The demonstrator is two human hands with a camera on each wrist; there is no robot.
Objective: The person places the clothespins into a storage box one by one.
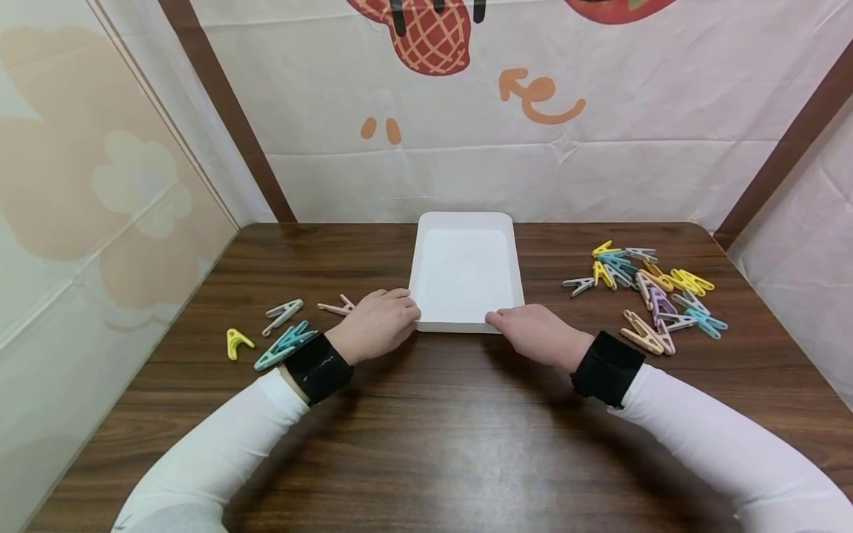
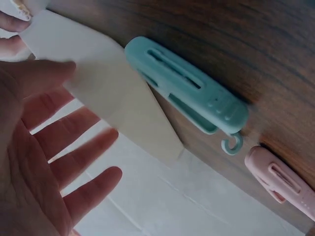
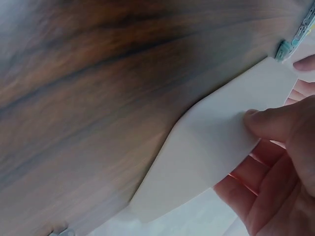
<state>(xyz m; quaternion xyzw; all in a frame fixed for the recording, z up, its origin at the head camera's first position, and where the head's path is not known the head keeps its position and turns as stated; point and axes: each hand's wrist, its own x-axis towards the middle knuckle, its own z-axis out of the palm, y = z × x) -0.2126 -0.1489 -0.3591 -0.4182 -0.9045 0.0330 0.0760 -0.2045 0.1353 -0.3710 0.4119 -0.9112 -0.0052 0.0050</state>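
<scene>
A shallow white tray lies on the table in the head view. At its near left corner, my left hand holds the rim. The left wrist view shows that thumb on the outer wall, with the other fingers spread along the rim. My right hand pinches the near right corner; in the right wrist view its thumb presses the outer wall and the fingers pass behind it. Beside the left hand lie a teal clothespin and a pink clothespin.
Left on the brown table are also a grey clothespin and a yellow clothespin. Several mixed clothespins lie scattered at the right. A printed cloth hangs behind the table.
</scene>
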